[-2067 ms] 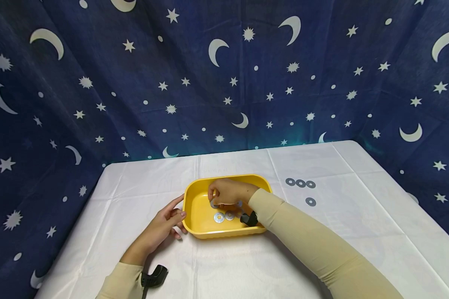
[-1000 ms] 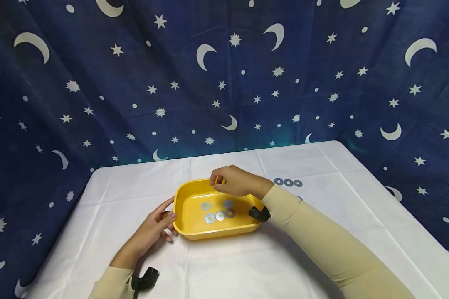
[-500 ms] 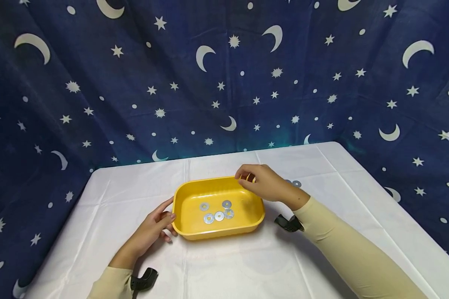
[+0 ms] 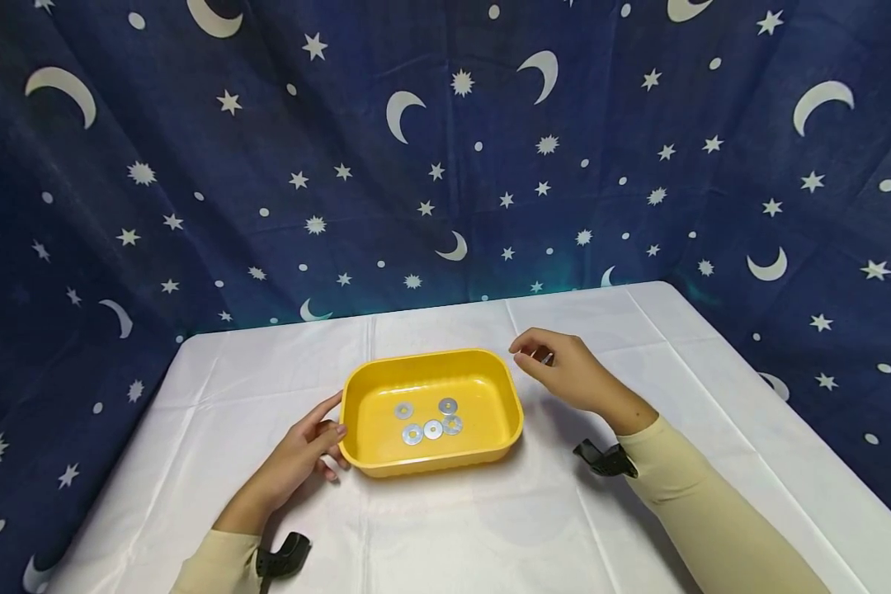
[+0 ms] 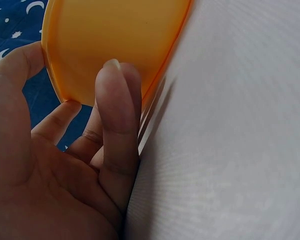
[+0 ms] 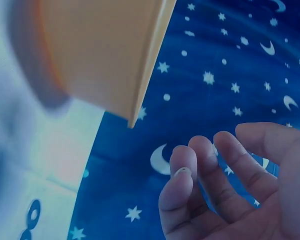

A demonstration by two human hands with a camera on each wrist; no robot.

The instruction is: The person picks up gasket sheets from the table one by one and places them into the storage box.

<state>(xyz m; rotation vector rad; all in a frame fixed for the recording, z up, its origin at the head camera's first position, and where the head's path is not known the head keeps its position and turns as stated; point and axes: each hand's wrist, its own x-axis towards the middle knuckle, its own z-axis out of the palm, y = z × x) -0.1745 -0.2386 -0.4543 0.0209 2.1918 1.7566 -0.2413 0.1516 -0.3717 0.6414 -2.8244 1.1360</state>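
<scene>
The yellow plastic tray stands mid-table, with several flat metal washers lying on its bottom. My left hand holds the tray's left end, thumb over the rim and index finger against the corner. In the left wrist view the other fingers lie curled just below that wall. My right hand is just to the right of the tray, above the table, fingers loosely bent. The right wrist view shows nothing between its fingers. A washer lies on the table near this hand.
A white cloth covers the table. Behind it hangs a dark blue curtain with moons and stars. Black wrist cameras are strapped to both wrists. The right hand mostly hides the washers on the tabletop.
My right hand has risen out of the tray and moved right, over the tabletop washers. The washer its fingers were at still lies in the tray. The left hand keeps its place.
</scene>
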